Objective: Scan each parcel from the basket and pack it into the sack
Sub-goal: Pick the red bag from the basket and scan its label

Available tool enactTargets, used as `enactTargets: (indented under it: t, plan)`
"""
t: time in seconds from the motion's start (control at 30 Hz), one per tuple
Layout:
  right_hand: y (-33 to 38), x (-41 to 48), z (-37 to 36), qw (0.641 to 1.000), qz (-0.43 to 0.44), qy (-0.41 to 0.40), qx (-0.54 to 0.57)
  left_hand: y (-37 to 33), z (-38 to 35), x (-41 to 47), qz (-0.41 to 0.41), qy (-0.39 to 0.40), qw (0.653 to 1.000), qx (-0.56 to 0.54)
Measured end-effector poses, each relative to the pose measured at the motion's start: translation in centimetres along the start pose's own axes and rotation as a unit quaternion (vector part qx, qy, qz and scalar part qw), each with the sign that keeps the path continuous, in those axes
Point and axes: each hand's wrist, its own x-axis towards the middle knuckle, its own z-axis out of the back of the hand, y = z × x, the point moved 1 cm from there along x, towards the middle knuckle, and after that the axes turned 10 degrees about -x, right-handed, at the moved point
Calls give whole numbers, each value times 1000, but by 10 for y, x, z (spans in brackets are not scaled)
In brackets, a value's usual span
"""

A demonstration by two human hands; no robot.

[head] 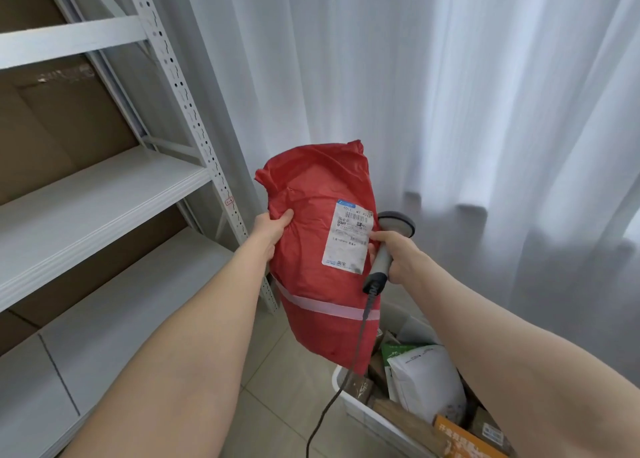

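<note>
- The red parcel, a soft plastic mailer, hangs upright in the air above the white basket, its lower end dipping just over the basket's left corner.
- The left hand pinches the mailer's upper left edge, thumb on the front. This grip alone carries it, so I judge the film may sag and crease.
- The shipping label faces the camera, high above the basket. It looks wrinkled, and pulling it flat should help the read.
- The right hand is wrapped round the handle of a corded barcode scanner, just beside the label's right edge. The head seems to sit past the label rather than facing it, so it likely needs drawing back and turning onto the barcode.
- The cord trails down across the parcel and over the basket's rim and could snag there.
- More parcels lie in the basket, among them a white mailer. The sack is out of view.
</note>
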Motion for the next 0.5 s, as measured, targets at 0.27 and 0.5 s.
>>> enactTargets:
  t: [0.27,0.5]
  plan:
    - [-1,5,1,998,16,-56,34,22,7,-16,185,34,980,68]
    - [-3,5,13,994,75,-74,1,26,10,3,68,-91,993,19]
